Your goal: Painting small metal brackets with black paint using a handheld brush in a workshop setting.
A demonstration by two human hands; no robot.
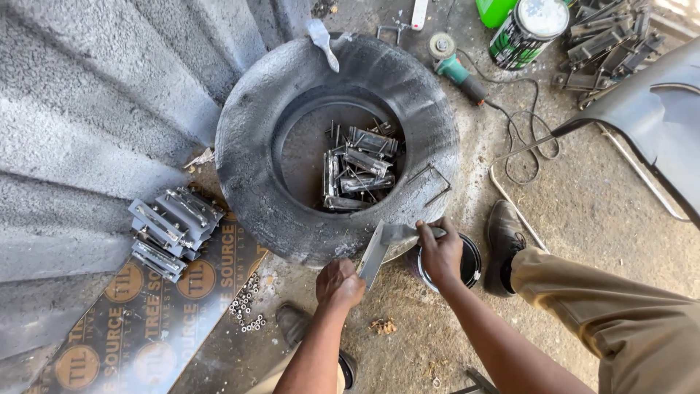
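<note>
Two bare hands meet over the near rim of a worn tyre (pixel 255 138) that lies flat on the dirt floor (pixel 583 211). The left hand (pixel 339 283) has its fingers curled shut around the lower end of a flat metal blade (pixel 374 255), which slants up and to the right, just off the tyre's edge. The right hand (pixel 440 250) has its fingers closed on the handle of a putty knife (pixel 399 233), whose grey blade points left and touches the upper end of the flat metal blade. Directly below the right hand stands a small open paint tin (pixel 470 266), partly hidden by the wrist. A black shoe (pixel 503 244) rests on the floor just beside the tin, with a khaki trouser leg (pixel 620 314) running off to the right.

Inside the tyre's hole lies a heap of grey metal brackets (pixel 359 169). A second stack of similar brackets (pixel 171 230) sits left of the tyre, on the edge of a printed board (pixel 124 328), and a scatter of small nuts (pixel 246 306) lies near that board's right edge. Beyond the tyre an angle grinder (pixel 456 69) lies on the floor with its cord (pixel 525 138) looping to the right. A large lidded can (pixel 526 33) stands near the top edge, next to a green container (pixel 494 10). Another pile of metal parts (pixel 609 40) fills the top right corner.
</note>
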